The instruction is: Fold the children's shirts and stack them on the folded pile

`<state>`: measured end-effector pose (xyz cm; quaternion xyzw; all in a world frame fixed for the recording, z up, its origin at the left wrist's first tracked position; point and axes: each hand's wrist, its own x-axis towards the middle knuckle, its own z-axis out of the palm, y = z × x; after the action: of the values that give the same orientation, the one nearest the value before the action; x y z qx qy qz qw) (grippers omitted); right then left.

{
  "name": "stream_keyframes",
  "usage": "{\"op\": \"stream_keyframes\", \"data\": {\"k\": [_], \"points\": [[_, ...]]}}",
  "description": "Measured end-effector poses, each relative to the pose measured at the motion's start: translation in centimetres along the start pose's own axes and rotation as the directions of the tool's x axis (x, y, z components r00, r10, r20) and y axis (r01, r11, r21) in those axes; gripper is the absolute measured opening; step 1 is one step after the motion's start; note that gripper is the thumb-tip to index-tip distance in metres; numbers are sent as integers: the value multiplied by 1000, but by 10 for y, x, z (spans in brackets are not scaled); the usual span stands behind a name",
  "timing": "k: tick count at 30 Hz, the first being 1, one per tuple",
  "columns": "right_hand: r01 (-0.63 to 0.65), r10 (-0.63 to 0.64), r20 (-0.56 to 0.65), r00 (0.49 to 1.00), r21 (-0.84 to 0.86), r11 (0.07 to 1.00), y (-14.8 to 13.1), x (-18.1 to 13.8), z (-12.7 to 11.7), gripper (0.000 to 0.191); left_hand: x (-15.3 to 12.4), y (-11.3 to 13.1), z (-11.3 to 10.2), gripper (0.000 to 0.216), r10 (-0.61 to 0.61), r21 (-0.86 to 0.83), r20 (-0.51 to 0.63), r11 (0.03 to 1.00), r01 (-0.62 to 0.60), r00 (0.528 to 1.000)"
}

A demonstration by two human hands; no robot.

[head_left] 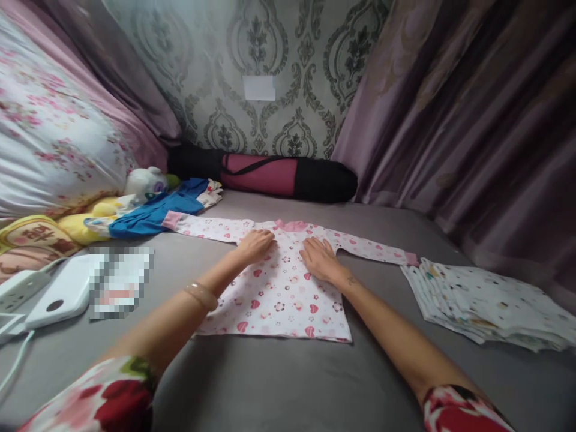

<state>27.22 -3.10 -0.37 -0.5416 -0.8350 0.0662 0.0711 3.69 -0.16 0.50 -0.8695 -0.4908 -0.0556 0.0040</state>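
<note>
A child's long-sleeved shirt (pixel 279 300), white with pink hearts and flowers, lies spread on the grey sheet with both sleeves stretched out sideways. Its collar and cuffs are pink, and the collar points away from me. My left hand (pixel 256 246) rests flat on the upper left of the chest, fingers out. On the upper right of the chest lies my right hand (pixel 318 258), its fingers spread on the cloth. Neither hand grips anything. A bangle (pixel 201 296) circles my left wrist.
A pile of folded white printed cloths (pixel 490 303) touches near the right cuff. Blue clothing (pixel 157 213) lies by the left cuff, beside plush toys (pixel 146 183). A white device (pixel 67 291) and power strip (pixel 22 288) sit left. A black-and-maroon long bag (pixel 261 174) lies along the wall.
</note>
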Motion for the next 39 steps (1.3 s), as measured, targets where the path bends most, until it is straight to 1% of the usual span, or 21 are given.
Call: {"op": "stream_keyframes", "data": {"k": [1,2,3,6,8,11,15,18,21,23,26,30,33,36,39], "points": [[-10,10,16,1000,11,1000,-4,13,3,56,12,0,9,36,45,-34,-15,998,-46,999],[-29,28,35,999,21,999,-6,26,7,59,23,0,18,36,64,-55,-29,996,-66,997],[-49,48,50,998,29,998,-7,38,11,62,32,-1,28,39,56,-65,-42,996,-59,998],[-97,95,65,993,40,994,-4,65,20,65,49,-10,49,51,-75,-83,-37,994,72,996],[-118,115,54,992,50,992,0,75,24,65,53,-17,56,57,-158,-97,-15,983,156,987],[-147,146,28,989,70,987,4,81,31,66,53,-26,57,60,-225,-105,0,969,224,974],[-172,173,-7,985,80,982,5,84,36,65,54,-28,56,60,-247,-93,8,965,247,969],[-151,152,1,988,123,981,8,84,32,63,55,-26,52,59,-244,-69,27,967,245,969],[-147,149,2,989,184,972,16,76,23,59,51,-19,44,58,-234,18,-23,972,235,972],[-153,154,10,988,189,970,21,62,19,58,42,-10,36,56,-190,79,-48,978,193,981],[-110,101,62,993,159,981,23,32,17,60,14,10,26,51,-101,84,27,992,99,995],[8,-26,123,992,150,989,9,-12,17,60,-39,43,19,49,17,21,90,1000,-19,996],[107,-130,157,979,144,984,-7,-42,16,64,-76,60,21,54,110,-42,108,993,-106,988],[196,-214,163,963,122,973,-20,-70,14,65,-104,61,24,62,112,-77,131,992,-102,985],[250,-272,187,944,136,959,-23,-98,10,60,-126,43,23,64,68,-102,164,993,-51,984]]}}
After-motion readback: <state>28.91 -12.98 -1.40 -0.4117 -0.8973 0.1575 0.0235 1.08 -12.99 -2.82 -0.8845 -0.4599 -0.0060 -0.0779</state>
